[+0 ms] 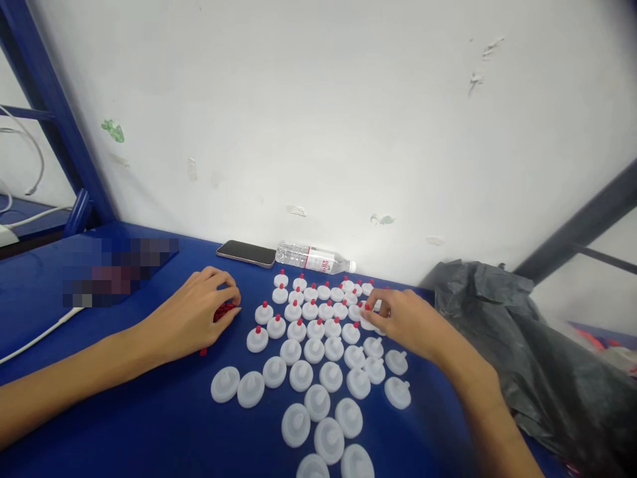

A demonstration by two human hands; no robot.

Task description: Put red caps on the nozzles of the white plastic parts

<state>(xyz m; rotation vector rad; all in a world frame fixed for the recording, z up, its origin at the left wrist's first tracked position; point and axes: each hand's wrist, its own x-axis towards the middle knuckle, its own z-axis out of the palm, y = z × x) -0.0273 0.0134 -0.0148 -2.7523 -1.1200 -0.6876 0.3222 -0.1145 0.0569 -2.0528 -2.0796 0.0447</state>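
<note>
White wall [318, 119] behind a blue table [124, 425]; phone [246, 253] and water bottle [314, 258] lie by it. White discs [314, 350] spread mid-table, far rows red-capped, near ones bare. From where I stand, right hand [411, 322]: fingers pinching a red cap [367, 307] on a disc. Left hand [192, 312]: fingers curled over loose red caps [225, 309]; can't tell if gripping.

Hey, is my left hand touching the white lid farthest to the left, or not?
Apart. The head view shows bare blue table between your left hand and that white lid.
</note>
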